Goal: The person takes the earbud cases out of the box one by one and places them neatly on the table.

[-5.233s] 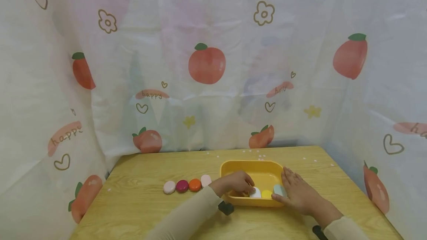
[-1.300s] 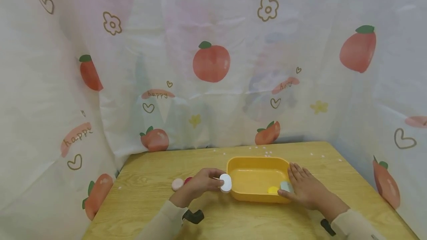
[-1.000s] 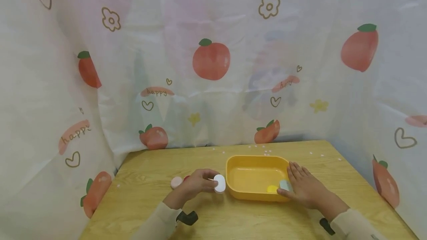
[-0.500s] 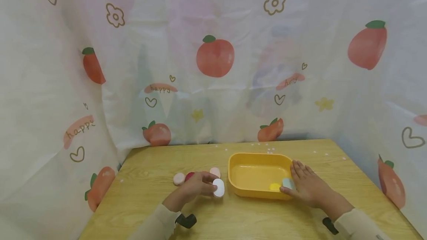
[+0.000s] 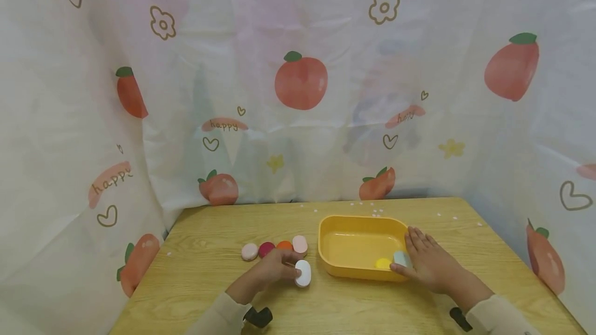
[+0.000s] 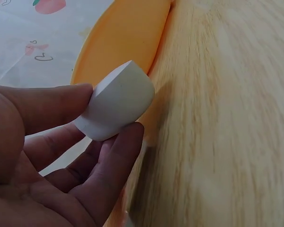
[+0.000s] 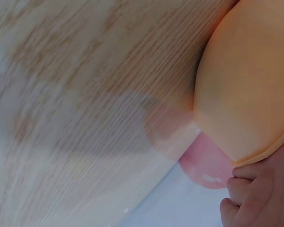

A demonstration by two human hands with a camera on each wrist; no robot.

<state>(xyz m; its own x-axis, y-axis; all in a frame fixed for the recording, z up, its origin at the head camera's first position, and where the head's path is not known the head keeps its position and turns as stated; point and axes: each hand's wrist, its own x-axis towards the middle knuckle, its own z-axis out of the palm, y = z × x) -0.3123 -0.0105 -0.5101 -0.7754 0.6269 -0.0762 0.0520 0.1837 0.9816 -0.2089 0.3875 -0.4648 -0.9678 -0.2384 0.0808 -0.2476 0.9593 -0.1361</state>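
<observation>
My left hand (image 5: 273,269) pinches a smooth white rounded block (image 5: 303,273) between thumb and fingers. In the left wrist view, the block (image 6: 120,101) shows a flat slanted face and a curved underside. It is held left of the yellow box (image 5: 344,273), in front of a row of rounded pieces: pale pink (image 5: 249,252), magenta (image 5: 267,249), orange (image 5: 284,245) and light pink (image 5: 300,245). My right hand (image 5: 433,262) rests with straight fingers along the box's right end, thumb at the near rim. Inside lie a yellow piece (image 5: 383,263) and a mint piece (image 5: 402,258), partly covered by that hand.
The box stands on a wood-grain table (image 5: 354,306). Small white specks (image 5: 374,215) are scattered near the table's back edge. A printed curtain (image 5: 242,66) hangs behind and on both sides of the table.
My left hand has brought the white block out of the box, leftward, then lowered it in front of the coloured row. My right hand has stayed at the box's right end.
</observation>
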